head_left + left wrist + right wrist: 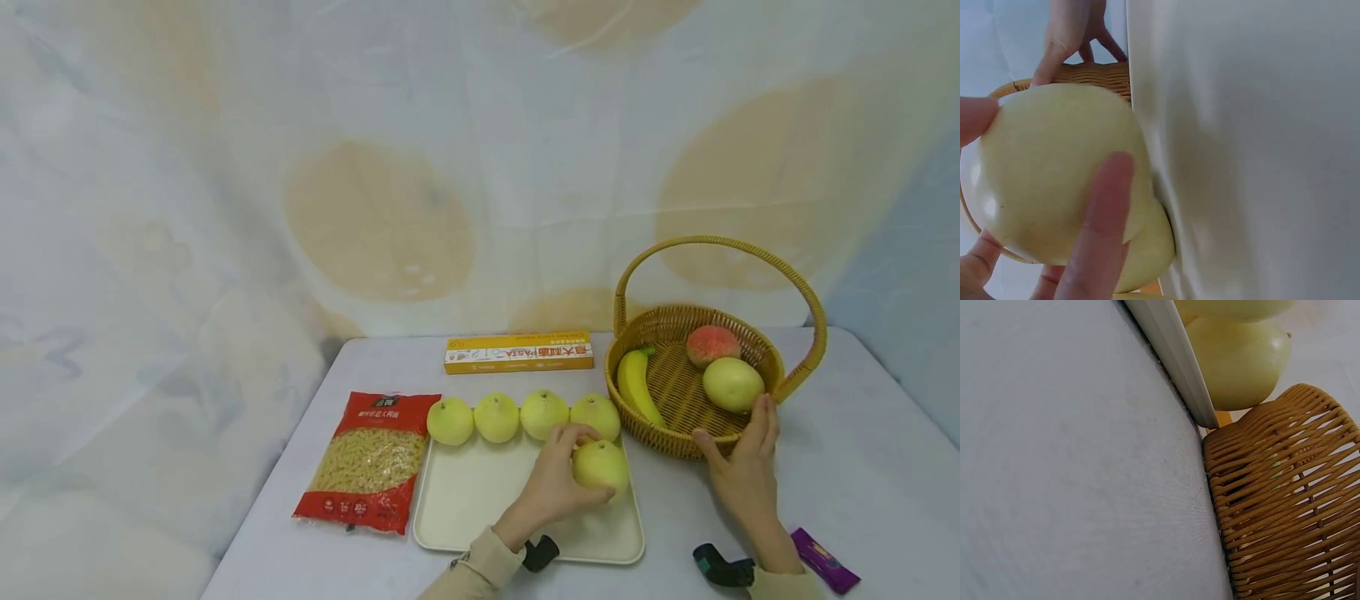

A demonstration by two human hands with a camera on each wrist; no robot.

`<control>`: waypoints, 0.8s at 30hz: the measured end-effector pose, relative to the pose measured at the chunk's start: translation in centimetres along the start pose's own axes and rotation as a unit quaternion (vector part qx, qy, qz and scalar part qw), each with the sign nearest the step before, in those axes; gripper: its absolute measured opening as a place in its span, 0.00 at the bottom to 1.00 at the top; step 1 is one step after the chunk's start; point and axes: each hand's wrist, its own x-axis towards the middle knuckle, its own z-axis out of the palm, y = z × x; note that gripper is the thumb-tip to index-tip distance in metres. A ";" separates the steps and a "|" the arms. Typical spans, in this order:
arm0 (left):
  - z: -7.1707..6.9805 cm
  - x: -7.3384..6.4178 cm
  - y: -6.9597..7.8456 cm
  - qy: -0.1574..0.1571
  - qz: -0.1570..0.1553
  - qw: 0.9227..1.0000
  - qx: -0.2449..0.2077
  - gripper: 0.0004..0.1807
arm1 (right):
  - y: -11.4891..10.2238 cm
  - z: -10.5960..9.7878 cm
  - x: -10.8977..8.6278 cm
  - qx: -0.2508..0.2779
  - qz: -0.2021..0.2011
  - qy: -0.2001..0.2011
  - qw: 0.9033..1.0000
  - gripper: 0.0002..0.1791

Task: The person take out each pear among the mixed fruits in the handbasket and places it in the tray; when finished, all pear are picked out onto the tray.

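Observation:
My left hand (558, 483) holds a round yellow-green pear (601, 465) over the right side of a cream tray (480, 500). In the left wrist view this pear (1063, 169) fills much of the frame, with fingers spread around it. Several more pears (497, 417) stand in a row along the tray's far edge. My right hand (746, 483) rests against the near right rim of a wicker basket (660, 442), thumb and fingers spread, fingertips beside the handle's base. Inside the basket lie a banana (637, 387), a peach (712, 345) and a pear (733, 385).
A red bag of pasta (367, 462) lies left of the tray. Behind the row of pears is a yellow pasta box (518, 352). A purple wrapped bar (825, 561) lies by the right forearm. The basket's tall handle (708, 240) arches above it.

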 end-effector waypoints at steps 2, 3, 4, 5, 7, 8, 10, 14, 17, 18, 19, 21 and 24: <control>0.0 0.1 -0.3 -0.013 -0.007 1.000 -0.005 0.33 | 0.1 0.0 0.0 0.001 -0.001 -0.001 1.000 0.54; 0.0 0.1 -0.4 -0.018 -0.011 1.000 -0.007 0.33 | 0.1 0.1 0.0 0.000 -0.001 -0.001 1.000 0.54; 0.1 0.2 -0.5 -0.022 -0.016 1.000 -0.009 0.33 | 0.1 0.1 0.0 -0.001 0.000 -0.002 1.000 0.54; 0.1 0.3 -0.6 -0.025 -0.021 0.999 -0.008 0.33 | 0.1 0.1 0.0 -0.001 0.000 -0.002 1.000 0.54; 0.2 0.4 -0.7 -0.030 -0.030 0.999 -0.008 0.34 | 0.1 0.1 0.0 -0.003 0.002 -0.002 1.000 0.54; 0.3 0.5 -0.7 -0.032 -0.033 0.999 -0.007 0.34 | 0.0 0.1 0.0 -0.002 0.003 -0.002 1.000 0.54; 0.4 0.6 -0.6 -0.037 -0.040 0.998 -0.007 0.34 | 0.0 0.0 0.0 -0.001 0.004 0.000 1.000 0.54; 0.5 0.8 -0.3 -0.043 -0.050 0.998 -0.008 0.34 | 0.0 0.1 0.1 0.002 0.001 0.002 1.000 0.54; 0.6 0.9 -0.2 -0.044 -0.053 0.998 -0.006 0.34 | 0.0 0.1 0.1 0.002 0.002 0.003 1.000 0.54; 0.6 0.9 -0.1 -0.044 -0.054 0.998 -0.005 0.34 | 0.0 0.1 0.1 0.001 0.002 0.003 1.000 0.54; 0.5 0.9 -0.1 -0.046 -0.055 0.997 -0.003 0.34 | 0.0 0.1 0.1 0.000 0.003 0.003 1.000 0.54; 0.4 0.9 0.1 -0.050 -0.056 0.997 0.006 0.34 | -0.1 0.0 0.1 -0.003 0.005 0.004 1.000 0.54; 0.0 0.8 0.3 -0.060 -0.056 0.996 0.031 0.33 | -0.1 0.1 0.0 -0.004 0.008 0.002 1.000 0.54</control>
